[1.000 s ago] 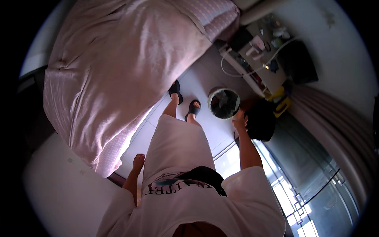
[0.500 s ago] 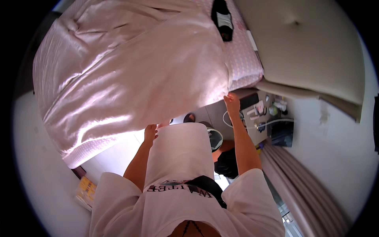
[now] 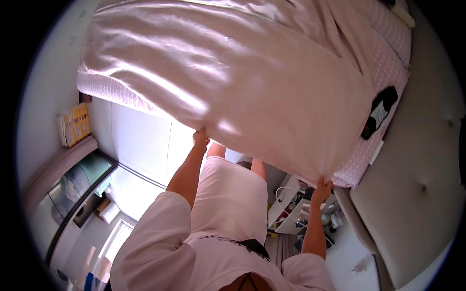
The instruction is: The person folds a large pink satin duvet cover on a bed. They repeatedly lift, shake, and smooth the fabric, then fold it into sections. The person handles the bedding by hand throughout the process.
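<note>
Pale pink cloth fills both hands: the left hand (image 3: 200, 137) is closed on the near edge of the quilt (image 3: 262, 92), partway along it, and the right hand (image 3: 321, 190) grips it at the corner. Neither is nearer, since both touch the edge. Between them, that edge slants from the left hand rightward and toward the body; the quilt spreads ahead of both. Its long axis seems to follow this edge, though the far side is out of view, and the held corner points bodyward. Just ahead and right of the right hand, patterned sheet (image 3: 347, 170) shows; farther ahead lies a black-and-white item (image 3: 381, 112); rightward stands the beige headboard (image 3: 403, 194).
</note>
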`<state>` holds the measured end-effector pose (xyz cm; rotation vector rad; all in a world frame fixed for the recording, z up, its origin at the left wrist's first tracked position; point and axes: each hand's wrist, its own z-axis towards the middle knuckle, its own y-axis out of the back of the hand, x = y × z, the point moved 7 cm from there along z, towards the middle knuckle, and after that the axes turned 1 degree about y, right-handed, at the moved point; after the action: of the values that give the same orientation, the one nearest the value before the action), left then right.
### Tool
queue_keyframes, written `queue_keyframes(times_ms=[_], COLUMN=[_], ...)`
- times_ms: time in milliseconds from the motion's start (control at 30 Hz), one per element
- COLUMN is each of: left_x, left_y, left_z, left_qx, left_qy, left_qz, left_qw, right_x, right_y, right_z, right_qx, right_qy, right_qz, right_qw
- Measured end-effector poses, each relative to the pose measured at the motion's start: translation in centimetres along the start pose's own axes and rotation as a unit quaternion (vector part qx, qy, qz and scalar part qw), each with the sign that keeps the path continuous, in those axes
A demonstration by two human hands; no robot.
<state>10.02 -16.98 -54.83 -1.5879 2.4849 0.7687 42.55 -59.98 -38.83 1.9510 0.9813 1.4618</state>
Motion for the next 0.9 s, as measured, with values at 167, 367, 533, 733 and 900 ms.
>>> queue_keyframes(times_ms=[167, 367, 533, 733, 900], left_x=[7.3, 6.3, 3.6, 3.5, 1.1], left_y=[2.4, 2.1, -3.8, -1.9, -1.4], left_z=[-2.2, 0.5, -2.1, -8.2, -13.5], left_qx=[0.029, 0.075, 0.232, 0.255, 0.281], left_qy=[0.102, 0.086, 0.049, 0.122, 0.080], left_qz=[0.005, -0.209, -0.247, -0.246, -0.203], left_qw=[0.994, 0.971, 0.940, 0.927, 0.935], right_x=[-3.7, 0.6, 2.8, 7.6, 10.9], right_y=[1.9, 0.2, 0.9, -1.6, 0.4], right_z=[-0.5, 8.7, 17.0, 16.9, 14.8], right_qx=[0.048, -0.084, -0.187, -0.037, -0.103], right_qy=[-0.033, 0.060, 0.061, 0.025, 0.072], right_qz=[-0.047, 0.005, -0.069, -0.161, -0.240], right_qw=[0.997, 0.995, 0.978, 0.986, 0.963])
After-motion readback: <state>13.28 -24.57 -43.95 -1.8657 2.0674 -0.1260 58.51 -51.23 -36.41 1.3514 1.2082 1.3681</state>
